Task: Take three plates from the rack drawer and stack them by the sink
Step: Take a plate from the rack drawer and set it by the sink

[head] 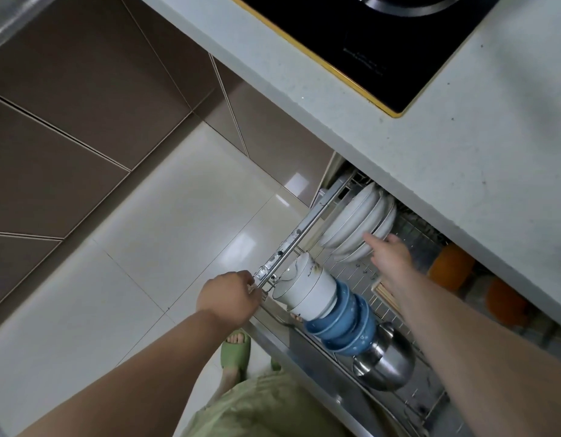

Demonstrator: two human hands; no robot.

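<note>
The rack drawer (299, 230) is pulled out from under the counter, a wire basket with a metal rail. Several white plates (351, 220) stand on edge at its far end, partly under the counter's lip. My right hand (389, 255) reaches to them with fingers spread, its fingertips at the rim of the nearest plates, gripping nothing. My left hand (230, 296) is closed around the drawer's front rail corner.
In the drawer lie stacked white bowls (307, 288), blue bowls (345, 326), a steel pot (384, 361), chopsticks (388, 293) and orange items (451, 268). The pale counter (430, 146) carries a black hob (377, 36). My feet in green slippers (236, 351) stand on the tiled floor.
</note>
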